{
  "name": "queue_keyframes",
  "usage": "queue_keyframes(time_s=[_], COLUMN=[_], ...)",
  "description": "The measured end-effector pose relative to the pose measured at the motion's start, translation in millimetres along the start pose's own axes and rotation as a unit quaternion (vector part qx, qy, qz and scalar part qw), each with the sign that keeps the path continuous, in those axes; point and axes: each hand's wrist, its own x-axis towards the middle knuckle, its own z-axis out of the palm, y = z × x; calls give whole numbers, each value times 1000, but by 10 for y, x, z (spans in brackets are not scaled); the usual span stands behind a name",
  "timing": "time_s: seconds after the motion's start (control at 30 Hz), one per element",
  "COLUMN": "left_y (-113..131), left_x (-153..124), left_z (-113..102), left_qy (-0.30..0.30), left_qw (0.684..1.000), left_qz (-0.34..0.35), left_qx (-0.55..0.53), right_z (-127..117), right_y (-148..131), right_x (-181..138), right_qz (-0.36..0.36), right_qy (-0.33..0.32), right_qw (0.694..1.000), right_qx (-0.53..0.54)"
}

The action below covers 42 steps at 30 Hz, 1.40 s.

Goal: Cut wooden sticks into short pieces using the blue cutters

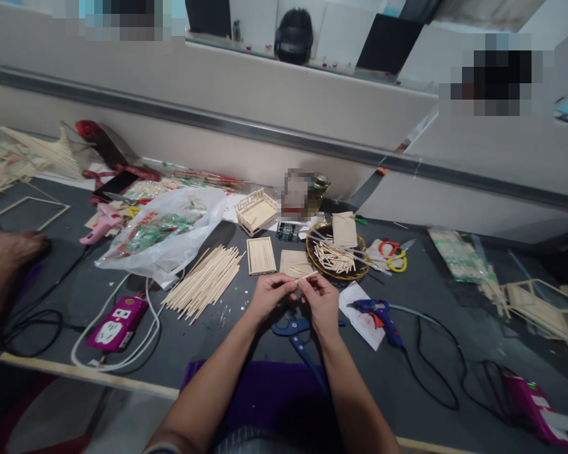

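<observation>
Close together over the dark table, my left hand [271,296] and my right hand [322,297] pinch a short pale wooden stick [307,277] between their fingertips. Part of it is covered by the fingers. Below them lies a blue-handled cutting tool [307,360], partly hidden by my right hand. Just beyond my fingers is a tan card [294,260] with small stick pieces on it. A small framed panel of sticks [261,256] lies further left. To the left, long wooden sticks [206,282] are spread in a pile.
A basket of cut sticks [363,275], scissors [396,257] and a blue glue gun [377,315] with a trailing cable lie right. Left are a plastic bag [170,246], a purple power strip [118,323] and another person's hand [16,249]. A stick-built tray [258,213] stands behind.
</observation>
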Motion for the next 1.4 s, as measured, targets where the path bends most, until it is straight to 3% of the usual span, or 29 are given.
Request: queue_keyframes(time_s=[0.17,0.37,0.57,0.7,0.77,0.87,0.97,1.07,1.13,1.23,1.4], left_y=[13,74,82,81,78,62,32,9,9,29,82], left_x=[-53,-168,-254,-303,-325,-351,-365,-372,-376,-390,-411], left_z=[26,45,19,-16,-63,-155,-217,-228,-230,-264,-388], left_qy=[-14,12,-5,-5,12,39,56,72,77,81,100], left_qw=[999,979,985,993,993,992,990,988,987,987,987], left_qz=[1,81,-2,-74,-99,-121,-131,-139,-143,-139,-127], left_qx=[41,187,171,97,61,28,14,6,6,12,28], right_z=[-56,-57,-47,-179,-332,-600,-763,-747,-685,-635,-781], right_y=[-49,-8,29,4,-40,-86,-81,-90,-133,-230,-283], right_x=[-4,-77,-173,-237,-308,-480,-662,-756,-768,-770,-798], right_qz=[-9,-7,-14,2,-36,-110,-107,-100,-106,-111,-78], right_qy=[1,-3,-15,-76,-120,-230,-288,-304,-296,-282,-261], right_qw=[1000,999,998,990,968,868,761,698,683,685,745], right_qx=[-24,-35,-54,-118,-215,-427,-571,-641,-659,-663,-609])
